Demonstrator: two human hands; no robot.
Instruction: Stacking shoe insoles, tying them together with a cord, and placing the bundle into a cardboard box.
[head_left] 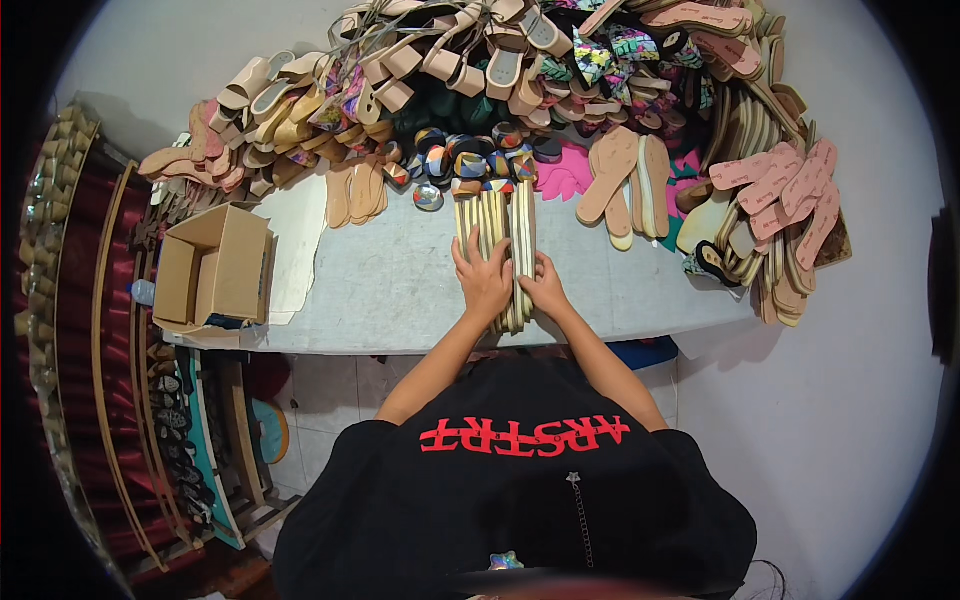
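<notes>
A row of sandal soles [494, 222] stands on edge in front of me, packed side by side, with pale and dark stripes. Beyond its far end is a cluster of sandal straps [470, 165] in a colourful geometric pattern. My left hand [484, 283] lies over the left part of the row, fingers spread and touching the soles. At the right side my right hand [544, 288] holds the outer soles, its fingers bent around their edge. A narrow gap shows between the left and right groups of soles. My hands partly cover the near part of the row.
An open cardboard box [215, 270] stands on the grey table [385, 290] at the left. Beige sandals [440, 60] are heaped along the back. Loose tan soles [610, 180] and a pink sole pile [790, 190] lie at the right. A shelving rack [215, 440] stands lower left.
</notes>
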